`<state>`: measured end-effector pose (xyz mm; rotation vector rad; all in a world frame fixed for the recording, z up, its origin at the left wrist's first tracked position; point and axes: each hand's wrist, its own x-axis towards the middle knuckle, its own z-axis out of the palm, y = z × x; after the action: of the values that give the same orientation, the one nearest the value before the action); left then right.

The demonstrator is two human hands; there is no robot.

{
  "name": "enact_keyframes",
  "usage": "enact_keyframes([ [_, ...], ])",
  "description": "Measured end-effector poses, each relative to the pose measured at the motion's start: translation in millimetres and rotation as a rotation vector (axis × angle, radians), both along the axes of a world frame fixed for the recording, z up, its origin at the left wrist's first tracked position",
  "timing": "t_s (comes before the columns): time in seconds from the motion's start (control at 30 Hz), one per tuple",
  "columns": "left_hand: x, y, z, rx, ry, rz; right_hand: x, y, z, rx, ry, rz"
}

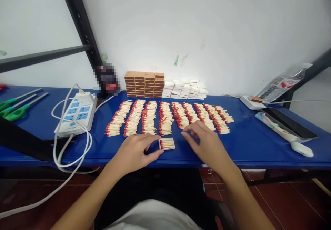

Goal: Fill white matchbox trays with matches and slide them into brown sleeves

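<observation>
A small white matchbox tray [167, 143] with several red-tipped matches in it lies near the front edge of the blue table [248, 143]. My left hand [136, 151] curls round the tray's left side, thumb and fingers touching it. My right hand [201, 140] rests to the tray's right, its fingertips bent down on the near ends of the match rows [168, 117]; whether it pinches any matches is hidden. Several long rows of matches lie side by side across the table's middle.
Brown matchbox sleeves [144, 84] and white inner trays [184, 89] are stacked against the wall. A white power strip [76, 113] with looping cables sits at left, green-handled scissors [15, 110] beyond it. A phone [289, 123] and white devices lie at right.
</observation>
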<state>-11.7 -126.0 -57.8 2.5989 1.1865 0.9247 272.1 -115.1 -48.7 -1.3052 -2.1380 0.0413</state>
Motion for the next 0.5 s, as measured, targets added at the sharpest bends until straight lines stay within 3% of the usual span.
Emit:
enact_keyframes([
  [0.23, -0.2, -0.8, 0.9, 0.018, -0.007, -0.011, 23.1, 19.3, -18.3, -0.011, -0.059, -0.081],
  [0.5, 0.3, -0.5, 1.5, 0.015, -0.009, -0.012, 20.9, 18.4, -17.5, -0.040, -0.049, -0.095],
])
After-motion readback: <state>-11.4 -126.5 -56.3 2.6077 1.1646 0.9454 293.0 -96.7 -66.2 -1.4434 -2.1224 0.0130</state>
